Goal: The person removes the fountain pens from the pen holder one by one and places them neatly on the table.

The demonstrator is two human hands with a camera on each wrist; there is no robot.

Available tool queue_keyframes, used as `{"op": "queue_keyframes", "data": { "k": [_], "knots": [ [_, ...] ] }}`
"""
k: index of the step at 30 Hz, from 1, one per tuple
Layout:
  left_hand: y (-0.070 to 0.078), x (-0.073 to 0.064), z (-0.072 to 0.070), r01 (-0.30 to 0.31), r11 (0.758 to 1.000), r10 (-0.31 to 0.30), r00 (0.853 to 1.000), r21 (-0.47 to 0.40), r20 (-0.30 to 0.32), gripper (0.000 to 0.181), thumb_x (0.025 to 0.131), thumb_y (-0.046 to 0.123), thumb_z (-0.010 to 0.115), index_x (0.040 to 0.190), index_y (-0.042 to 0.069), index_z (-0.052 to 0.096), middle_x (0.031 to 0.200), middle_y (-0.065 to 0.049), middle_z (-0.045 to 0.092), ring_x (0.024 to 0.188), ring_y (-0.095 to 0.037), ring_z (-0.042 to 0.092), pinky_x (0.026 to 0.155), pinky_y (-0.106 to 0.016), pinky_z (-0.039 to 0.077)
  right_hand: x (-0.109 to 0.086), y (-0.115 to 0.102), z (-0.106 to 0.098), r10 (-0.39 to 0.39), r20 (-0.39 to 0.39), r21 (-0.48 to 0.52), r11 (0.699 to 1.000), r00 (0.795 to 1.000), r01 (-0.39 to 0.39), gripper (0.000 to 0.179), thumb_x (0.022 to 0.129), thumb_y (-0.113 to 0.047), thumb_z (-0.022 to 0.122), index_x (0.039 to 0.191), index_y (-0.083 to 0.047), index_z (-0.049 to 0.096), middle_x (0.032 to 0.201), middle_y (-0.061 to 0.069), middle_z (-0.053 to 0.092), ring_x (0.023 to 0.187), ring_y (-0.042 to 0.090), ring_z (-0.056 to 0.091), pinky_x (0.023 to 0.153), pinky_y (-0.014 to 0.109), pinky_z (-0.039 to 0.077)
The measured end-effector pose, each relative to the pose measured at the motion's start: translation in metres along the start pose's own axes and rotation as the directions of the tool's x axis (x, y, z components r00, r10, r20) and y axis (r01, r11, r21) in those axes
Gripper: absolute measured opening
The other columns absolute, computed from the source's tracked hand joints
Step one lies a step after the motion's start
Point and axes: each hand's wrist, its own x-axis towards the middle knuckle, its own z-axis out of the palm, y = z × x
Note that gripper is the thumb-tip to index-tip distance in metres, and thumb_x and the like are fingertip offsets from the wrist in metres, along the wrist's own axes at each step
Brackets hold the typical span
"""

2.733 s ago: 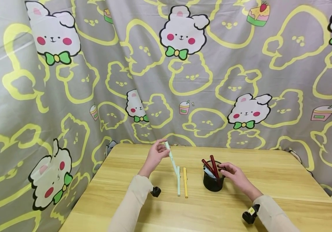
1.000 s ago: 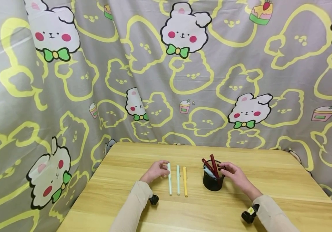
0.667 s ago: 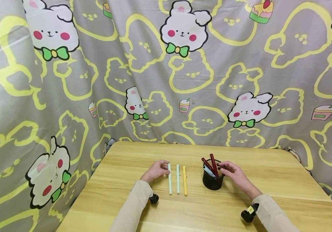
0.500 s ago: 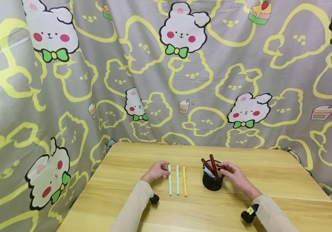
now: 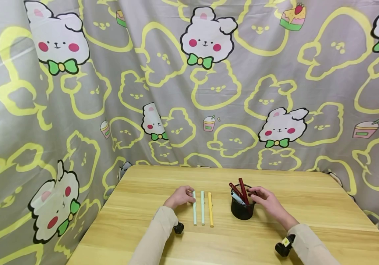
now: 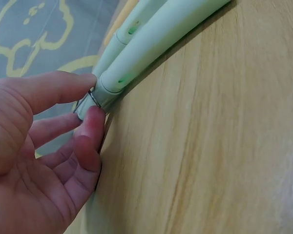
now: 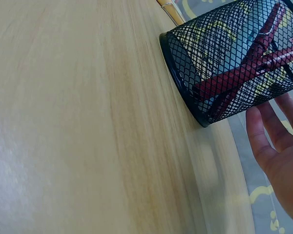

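Three pens lie side by side on the wooden table. My left hand pinches the leftmost pale green pen near its upper end. In the left wrist view, thumb and fingertips close round its metal clip. Just right of it lies a second pale green pen, then a yellow pen. My right hand holds the rim and side of a black mesh pen holder; its thumb is out of the right wrist view. Dark red pens and a light blue pen stand in the holder.
The wooden table ends at a grey patterned curtain behind and at the left. A small black wrist camera hangs under the left sleeve, another black camera under the right one.
The left hand has lowered the pale green pen from a raised, tilted position to the table, left of the other green pen. The right hand has stayed at the pen holder.
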Motion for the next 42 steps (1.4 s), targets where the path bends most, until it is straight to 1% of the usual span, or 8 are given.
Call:
{"op": "queue_keyframes", "data": {
  "k": [10, 17, 20, 29, 33, 38, 40, 42],
  "knots": [
    [-0.001, -0.002, -0.002, -0.008, 0.997, 0.008, 1.000, 0.072, 0.012, 0.050, 0.079, 0.001, 0.071, 0.124, -0.010, 0.052, 0.093, -0.010, 0.058, 0.080, -0.017, 0.055, 0.062, -0.025, 0.045, -0.002, -0.013, 0.002, 0.010, 0.016, -0.002, 1.000, 1.000, -0.010, 0.030, 0.095, -0.007, 0.057, 0.119, 0.010, 0.054, 0.119, 0.030, 0.054, 0.094, 0.001, 0.055, 0.077, 0.024, 0.050],
    [0.000, -0.003, -0.004, -0.040, 0.988, 0.040, 0.999, 0.148, 0.000, 0.048, 0.080, 0.003, 0.071, 0.123, -0.008, 0.055, 0.108, -0.015, 0.061, 0.102, -0.029, 0.055, 0.088, -0.040, 0.047, 0.001, -0.005, -0.001, 0.030, 0.007, -0.010, 1.000, 1.000, -0.030, 0.032, 0.095, -0.011, 0.058, 0.120, 0.007, 0.055, 0.122, 0.027, 0.054, 0.095, 0.000, 0.055, 0.077, 0.024, 0.050],
    [0.000, -0.004, -0.002, -0.035, 0.987, 0.038, 0.999, 0.154, -0.012, 0.047, 0.080, 0.003, 0.071, 0.123, -0.008, 0.055, 0.113, -0.017, 0.060, 0.107, -0.032, 0.054, 0.093, -0.044, 0.045, 0.002, -0.001, 0.000, 0.022, -0.002, -0.019, 1.000, 1.000, -0.022, 0.033, 0.094, -0.014, 0.059, 0.120, 0.006, 0.055, 0.121, 0.026, 0.054, 0.095, 0.001, 0.055, 0.077, 0.025, 0.050],
    [0.002, -0.006, 0.000, -0.020, 0.990, 0.025, 0.999, 0.139, -0.034, 0.048, 0.079, 0.004, 0.071, 0.123, -0.007, 0.056, 0.113, -0.016, 0.059, 0.108, -0.032, 0.054, 0.095, -0.045, 0.043, 0.002, 0.003, -0.001, 0.022, -0.001, -0.026, 0.999, 1.000, -0.022, 0.035, 0.095, -0.019, 0.059, 0.120, 0.005, 0.055, 0.118, 0.016, 0.058, 0.096, 0.002, 0.056, 0.078, 0.023, 0.050],
    [0.000, -0.007, 0.000, -0.050, 0.986, 0.056, 0.998, 0.160, -0.035, 0.047, 0.080, 0.011, 0.071, 0.121, -0.006, 0.057, 0.111, -0.014, 0.060, 0.104, -0.028, 0.055, 0.090, -0.041, 0.047, 0.003, 0.004, -0.001, 0.036, 0.002, -0.019, 0.999, 0.999, -0.036, 0.035, 0.095, -0.019, 0.059, 0.120, 0.004, 0.056, 0.121, 0.019, 0.056, 0.097, 0.001, 0.056, 0.079, 0.024, 0.050],
    [0.004, -0.006, 0.000, 0.006, 0.994, 0.000, 0.999, 0.111, -0.051, 0.046, 0.087, 0.013, 0.065, 0.126, -0.008, 0.052, 0.114, -0.018, 0.057, 0.100, -0.029, 0.058, 0.087, -0.043, 0.048, 0.003, 0.005, -0.002, 0.021, 0.009, -0.016, 1.000, 1.000, -0.021, 0.034, 0.095, -0.017, 0.058, 0.121, 0.004, 0.055, 0.124, 0.026, 0.053, 0.099, 0.000, 0.054, 0.080, 0.025, 0.050],
    [0.008, -0.007, 0.001, 0.003, 0.994, 0.004, 0.998, 0.107, -0.062, 0.045, 0.091, 0.014, 0.061, 0.129, -0.008, 0.049, 0.118, -0.020, 0.055, 0.098, -0.029, 0.058, 0.084, -0.043, 0.050, 0.003, 0.005, -0.002, 0.016, 0.009, -0.015, 1.000, 1.000, -0.016, 0.033, 0.095, -0.017, 0.058, 0.121, 0.004, 0.055, 0.125, 0.026, 0.053, 0.100, 0.000, 0.054, 0.080, 0.024, 0.050],
    [0.015, -0.008, 0.002, -0.045, 0.991, 0.054, 0.996, 0.124, -0.072, 0.042, 0.094, 0.013, 0.057, 0.129, -0.008, 0.048, 0.119, -0.022, 0.054, 0.098, -0.031, 0.059, 0.080, -0.042, 0.051, 0.002, 0.006, -0.002, 0.016, 0.011, -0.017, 1.000, 1.000, -0.015, 0.033, 0.095, -0.017, 0.058, 0.121, 0.004, 0.055, 0.124, 0.026, 0.053, 0.099, 0.001, 0.054, 0.080, 0.024, 0.050]
  ]
}}
